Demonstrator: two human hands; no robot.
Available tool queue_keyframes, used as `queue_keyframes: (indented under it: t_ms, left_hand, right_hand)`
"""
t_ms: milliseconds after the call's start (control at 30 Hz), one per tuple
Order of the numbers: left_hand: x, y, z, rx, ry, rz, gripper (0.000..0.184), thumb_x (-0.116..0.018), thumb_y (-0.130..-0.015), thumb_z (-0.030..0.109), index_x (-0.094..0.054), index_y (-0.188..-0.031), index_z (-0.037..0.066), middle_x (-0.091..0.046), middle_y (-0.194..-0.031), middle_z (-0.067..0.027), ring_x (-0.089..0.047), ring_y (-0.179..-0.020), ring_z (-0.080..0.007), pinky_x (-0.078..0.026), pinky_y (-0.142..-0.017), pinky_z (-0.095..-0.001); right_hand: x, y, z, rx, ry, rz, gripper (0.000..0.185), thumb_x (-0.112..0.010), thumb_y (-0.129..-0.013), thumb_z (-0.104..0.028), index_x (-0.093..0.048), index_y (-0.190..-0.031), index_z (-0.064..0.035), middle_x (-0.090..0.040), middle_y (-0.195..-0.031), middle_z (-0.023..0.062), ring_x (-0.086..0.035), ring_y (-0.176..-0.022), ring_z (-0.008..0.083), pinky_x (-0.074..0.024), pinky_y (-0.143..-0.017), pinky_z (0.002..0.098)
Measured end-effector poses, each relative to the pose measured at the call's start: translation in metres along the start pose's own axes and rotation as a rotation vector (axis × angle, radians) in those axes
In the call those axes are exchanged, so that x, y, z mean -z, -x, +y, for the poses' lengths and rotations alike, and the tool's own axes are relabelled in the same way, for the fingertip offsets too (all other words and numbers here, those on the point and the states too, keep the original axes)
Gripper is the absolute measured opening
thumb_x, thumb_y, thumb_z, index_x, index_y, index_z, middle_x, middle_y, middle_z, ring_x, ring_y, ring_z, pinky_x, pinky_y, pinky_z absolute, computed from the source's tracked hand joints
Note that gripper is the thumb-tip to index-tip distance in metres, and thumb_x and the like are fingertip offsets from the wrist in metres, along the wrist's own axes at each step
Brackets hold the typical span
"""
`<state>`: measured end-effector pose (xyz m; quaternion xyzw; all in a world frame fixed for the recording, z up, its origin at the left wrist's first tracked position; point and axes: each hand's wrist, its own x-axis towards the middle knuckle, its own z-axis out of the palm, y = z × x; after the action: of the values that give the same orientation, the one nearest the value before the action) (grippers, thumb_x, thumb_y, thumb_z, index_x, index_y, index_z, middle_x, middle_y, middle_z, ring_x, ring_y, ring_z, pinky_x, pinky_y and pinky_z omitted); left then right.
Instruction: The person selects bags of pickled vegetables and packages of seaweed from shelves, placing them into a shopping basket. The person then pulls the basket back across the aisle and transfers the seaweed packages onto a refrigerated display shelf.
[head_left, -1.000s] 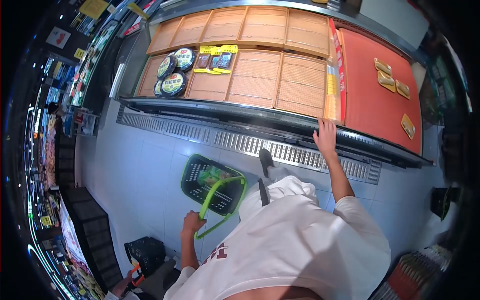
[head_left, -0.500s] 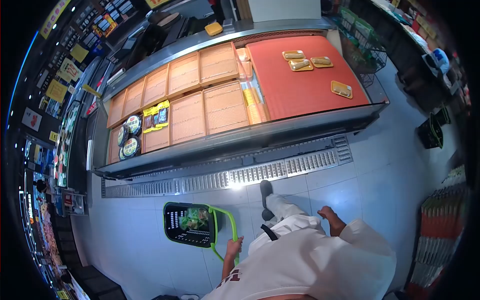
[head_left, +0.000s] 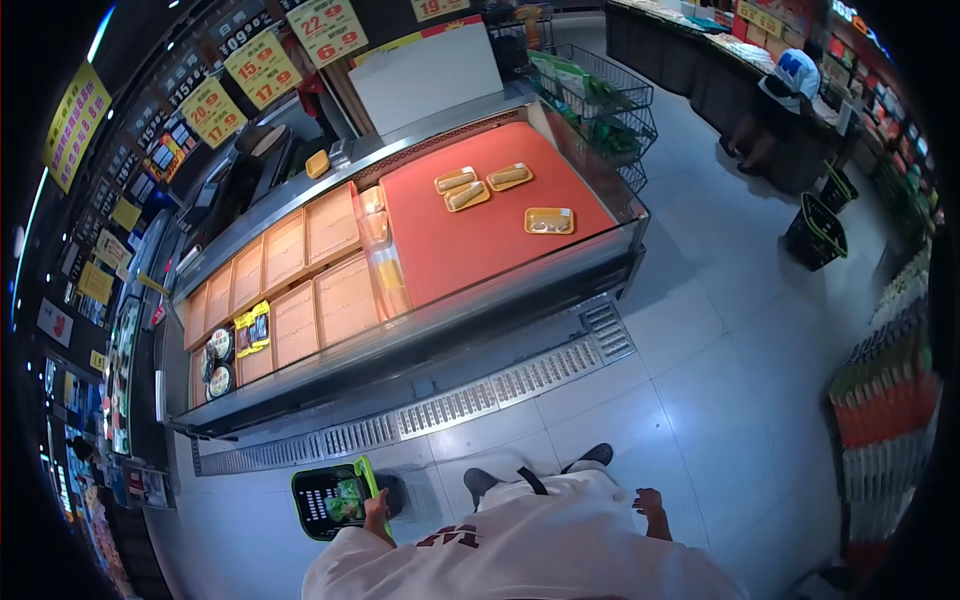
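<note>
My left hand (head_left: 376, 507) is closed around the green handle (head_left: 367, 478) of a black shopping basket (head_left: 311, 512), which hangs low at my left side. In the basket lies something green and leafy (head_left: 346, 499), apparently in clear bags. My right hand (head_left: 649, 501) hangs beside my body, holding nothing, its fingers loosely bent and slightly apart. Ahead stands a display case with a red mat (head_left: 450, 235) and several yellow trays of wrapped food, one of them a tray (head_left: 550, 221) by itself. Both hands are away from the case.
Orange bins (head_left: 334, 222) fill the case's left part, with round tubs (head_left: 219, 377) and yellow packets (head_left: 252, 328) in them. A metal floor grate (head_left: 450, 408) runs along its front. Right of it are a wire rack (head_left: 610, 110), a bending person (head_left: 780, 100) and black baskets (head_left: 817, 232).
The view has swung right and up, so the case appears further left and the person at the far counter shows more fully. My feet have moved; my left hand still carries the basket.
</note>
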<state>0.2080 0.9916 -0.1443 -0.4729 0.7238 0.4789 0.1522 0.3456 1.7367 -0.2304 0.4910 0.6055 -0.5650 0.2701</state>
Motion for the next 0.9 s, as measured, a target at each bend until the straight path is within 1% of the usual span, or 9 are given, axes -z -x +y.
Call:
queue_keyframes:
  t_ms: [67, 133, 233, 367, 500, 600, 733, 800, 900]
  left_hand:
    - [-0.025, 0.022, 0.006, -0.159, 0.043, 0.001, 0.041, -0.077, -0.078, 0.036, -0.052, -0.062, 0.008, -0.049, -0.052, -0.0065, -0.05, -0.038, -0.0224, -0.041, -0.038, -0.0386]
    - [-0.08, 0.04, 0.022, 0.031, -0.047, 0.002, 0.035, -0.076, -0.078, 0.032, -0.053, -0.066, 0.007, -0.05, -0.055, -0.007, -0.051, -0.042, -0.0221, -0.041, -0.04, -0.0391]
    - [-0.183, 0.071, 0.022, 0.038, -0.112, -0.078, 0.032, -0.076, -0.078, 0.029, -0.054, -0.069, 0.006, -0.051, -0.058, -0.0071, -0.051, -0.045, -0.0215, -0.041, -0.042, -0.0389]
    - [-0.3, 0.149, 0.072, 0.11, -0.179, -0.12, 0.033, -0.076, -0.081, 0.026, -0.053, -0.067, 0.007, -0.05, -0.057, -0.0074, -0.051, -0.044, -0.0226, -0.042, -0.042, -0.0401]
    - [-0.424, 0.108, 0.087, 0.173, 0.065, -0.308, 0.038, -0.076, -0.081, 0.03, -0.049, -0.063, 0.009, -0.05, -0.055, -0.0071, -0.05, -0.042, -0.0237, -0.044, -0.042, -0.0424]
    - [-0.503, 0.122, 0.149, 0.204, 0.219, -0.328, 0.038, -0.079, -0.079, 0.036, -0.054, -0.077, 0.008, -0.047, -0.057, -0.0049, -0.05, -0.044, -0.0226, -0.046, -0.043, -0.0421]
    - [-0.595, 0.146, 0.229, 0.036, 0.397, -0.224, 0.045, -0.078, -0.08, 0.039, -0.05, -0.106, 0.016, -0.047, -0.076, -0.006, -0.049, -0.054, -0.0217, -0.043, -0.046, -0.0379]
    - [-0.632, 0.147, 0.257, 0.11, 0.418, -0.17, 0.045, -0.079, -0.078, 0.04, -0.051, -0.101, 0.014, -0.047, -0.073, -0.0063, -0.049, -0.053, -0.0218, -0.042, -0.046, -0.041]
    - [-0.674, 0.149, 0.303, 0.227, 0.453, -0.155, 0.038, -0.076, -0.082, 0.037, -0.05, -0.081, 0.009, -0.043, -0.059, -0.0057, -0.047, -0.047, -0.0233, -0.043, -0.046, -0.0426]
  right_hand:
    - [0.033, -0.03, 0.002, -0.144, -0.059, 0.091, 0.02, -0.056, -0.092, -0.02, -0.062, -0.102, -0.0029, -0.069, -0.085, 0.0155, -0.071, -0.071, 0.027, -0.0564, -0.06, 0.0397]
    - [0.076, -0.094, 0.033, 0.103, 0.279, -0.008, 0.024, -0.06, -0.089, -0.019, -0.064, -0.103, 0.0004, -0.069, -0.082, 0.0136, -0.069, -0.065, 0.0235, -0.0562, -0.056, 0.0337]
    - [0.112, -0.076, -0.019, 0.132, 0.08, 0.145, 0.032, -0.064, -0.09, -0.026, -0.062, -0.11, -0.0006, -0.069, -0.085, 0.0132, -0.07, -0.067, 0.0237, -0.0533, -0.056, 0.0394]
    - [0.133, -0.086, -0.068, 0.337, -0.098, 0.218, 0.036, -0.065, -0.091, -0.028, -0.062, -0.113, 0.0009, -0.07, -0.083, 0.0131, -0.07, -0.066, 0.0194, -0.0504, -0.051, 0.0297]
    - [0.147, -0.091, -0.088, 0.308, -0.202, 0.134, 0.041, -0.065, -0.092, -0.03, -0.06, -0.119, 0.0008, -0.07, -0.089, 0.0146, -0.071, -0.071, 0.0212, -0.0516, -0.057, 0.0319]
    - [0.177, -0.103, -0.081, 0.092, -0.02, 0.117, 0.041, -0.069, -0.087, -0.029, -0.064, -0.112, 0.003, -0.071, -0.082, 0.0145, -0.069, -0.066, 0.0213, -0.0549, -0.055, 0.0331]
    - [0.235, -0.24, 0.044, 0.383, 0.605, 0.091, 0.039, -0.069, -0.088, -0.028, -0.065, -0.112, 0.0018, -0.069, -0.082, 0.0145, -0.069, -0.078, 0.026, -0.0567, -0.07, 0.0353]
    - [0.273, -0.24, 0.05, 0.448, -0.029, 0.001, 0.042, -0.059, -0.09, -0.03, -0.063, -0.125, -0.0082, -0.064, -0.117, 0.0133, -0.063, -0.105, 0.0298, -0.0481, -0.096, 0.0387]
    - [0.333, -0.242, 0.029, 0.344, -0.408, 0.083, 0.043, -0.058, -0.09, -0.029, -0.062, -0.127, -0.0062, -0.064, -0.121, 0.0141, -0.063, -0.108, 0.0301, -0.047, -0.098, 0.0388]
